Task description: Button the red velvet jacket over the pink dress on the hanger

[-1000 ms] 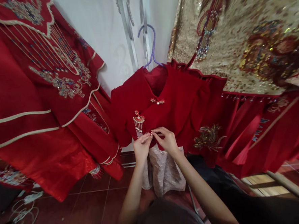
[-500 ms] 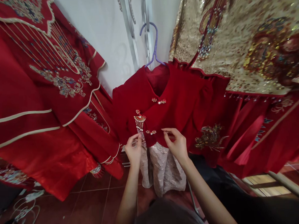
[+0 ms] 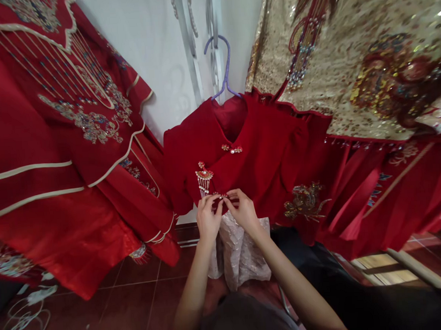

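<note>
A short red jacket hangs on a purple hanger in the middle of the head view. Near its lower hem, my left hand and my right hand meet with bent fingers, pinching the lower beaded frog button. My fingertips hide most of this fastening. Another beaded frog button sits at the neckline. A fan-shaped brooch with bead tassels hangs just above my left hand, its lower strands covered. Below the jacket shows a pale patterned skirt.
Red embroidered garments fill the left side. At right hang a gold sequined garment and red pleated cloth. A metal rack stands against the wall. White cables lie on the tiled floor.
Both hands have come together at the lower frog button; before, they were apart, the left by the brooch's tassels and the right to the right of the button. The view has shifted slightly.
</note>
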`<state>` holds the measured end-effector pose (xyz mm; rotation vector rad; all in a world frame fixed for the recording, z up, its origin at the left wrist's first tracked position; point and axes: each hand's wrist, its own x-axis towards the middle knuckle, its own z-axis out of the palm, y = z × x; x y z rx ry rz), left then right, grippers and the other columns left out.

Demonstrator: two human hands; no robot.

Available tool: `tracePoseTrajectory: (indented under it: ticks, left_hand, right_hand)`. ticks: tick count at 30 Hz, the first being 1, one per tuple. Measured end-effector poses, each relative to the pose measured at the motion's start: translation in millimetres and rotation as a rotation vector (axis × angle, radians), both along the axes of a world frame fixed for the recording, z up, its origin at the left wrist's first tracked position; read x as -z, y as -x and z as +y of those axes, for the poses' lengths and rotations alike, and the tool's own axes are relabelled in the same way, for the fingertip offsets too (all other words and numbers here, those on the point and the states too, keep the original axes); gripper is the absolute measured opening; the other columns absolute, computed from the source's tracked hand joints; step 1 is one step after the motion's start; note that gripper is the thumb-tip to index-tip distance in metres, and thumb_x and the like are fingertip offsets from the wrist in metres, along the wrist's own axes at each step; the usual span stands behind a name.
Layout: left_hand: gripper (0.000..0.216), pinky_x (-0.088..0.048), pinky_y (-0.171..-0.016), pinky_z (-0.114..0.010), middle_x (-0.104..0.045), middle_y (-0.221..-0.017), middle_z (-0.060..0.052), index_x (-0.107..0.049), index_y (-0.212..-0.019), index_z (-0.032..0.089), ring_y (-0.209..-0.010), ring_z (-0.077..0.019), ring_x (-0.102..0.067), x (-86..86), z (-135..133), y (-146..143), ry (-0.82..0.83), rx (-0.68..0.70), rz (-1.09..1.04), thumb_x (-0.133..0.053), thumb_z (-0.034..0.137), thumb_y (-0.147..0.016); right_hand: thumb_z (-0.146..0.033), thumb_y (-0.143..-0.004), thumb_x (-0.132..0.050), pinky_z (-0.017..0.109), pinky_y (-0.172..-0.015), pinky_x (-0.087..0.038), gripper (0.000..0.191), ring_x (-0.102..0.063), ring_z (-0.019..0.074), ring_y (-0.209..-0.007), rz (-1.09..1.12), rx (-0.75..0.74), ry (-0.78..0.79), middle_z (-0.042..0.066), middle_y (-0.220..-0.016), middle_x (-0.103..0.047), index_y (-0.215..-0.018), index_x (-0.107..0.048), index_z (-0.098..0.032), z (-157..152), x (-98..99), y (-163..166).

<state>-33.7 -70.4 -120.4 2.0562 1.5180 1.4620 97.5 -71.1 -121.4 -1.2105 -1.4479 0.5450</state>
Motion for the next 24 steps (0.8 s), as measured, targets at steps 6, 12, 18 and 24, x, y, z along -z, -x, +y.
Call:
tracePoseTrajectory:
  ticks: [6,12,18,24]
  left_hand:
    - [0.012,-0.053,-0.073,-0.025,-0.065,-0.091,-0.004,-0.067,-0.091,0.020,-0.084,-0.0147,-0.063,4.0,2.5,7.4,-0.003,0.107,-0.191,-0.062,0.030,-0.086]
    - [0.016,-0.053,-0.075,-0.026,-0.063,-0.087,-0.004,-0.063,-0.090,0.018,-0.079,-0.0132,-0.062,9.6,1.8,9.0,0.031,0.094,-0.270,-0.063,0.033,-0.085]
    - [0.017,-0.052,-0.077,-0.027,-0.065,-0.088,-0.004,-0.059,-0.092,0.019,-0.081,-0.0143,-0.063,11.7,0.0,6.6,0.099,0.094,-0.343,-0.062,0.035,-0.085]
    - [0.019,-0.052,-0.070,-0.025,-0.066,-0.081,-0.003,-0.060,-0.086,0.018,-0.075,-0.0139,-0.064,-1.6,-3.5,1.4,0.201,0.069,-0.412,-0.066,0.035,-0.081]
  right_hand:
    - [-0.036,-0.085,-0.060,0.030,-0.076,-0.059,0.017,-0.069,0.0168,-0.082,0.109,-0.061,0.035,0.004,-0.088,-0.069,-0.088,-0.059,-0.020,-3.4,-2.6,0.0]
    - [-0.040,-0.083,-0.063,0.028,-0.072,-0.058,0.022,-0.070,0.0168,-0.079,0.165,-0.077,0.074,0.005,-0.087,-0.072,-0.087,-0.063,-0.019,-8.6,-9.5,2.7]
    - [-0.040,-0.083,-0.062,0.027,-0.068,-0.057,0.022,-0.070,0.0174,-0.080,0.161,-0.058,0.083,0.006,-0.087,-0.072,-0.089,-0.066,-0.019,-10.9,-12.0,5.2]
    - [-0.038,-0.083,-0.062,0.026,-0.066,-0.056,0.019,-0.069,0.0172,-0.079,0.147,-0.034,0.070,0.004,-0.085,-0.072,-0.088,-0.067,-0.020,-13.4,-14.5,4.3]
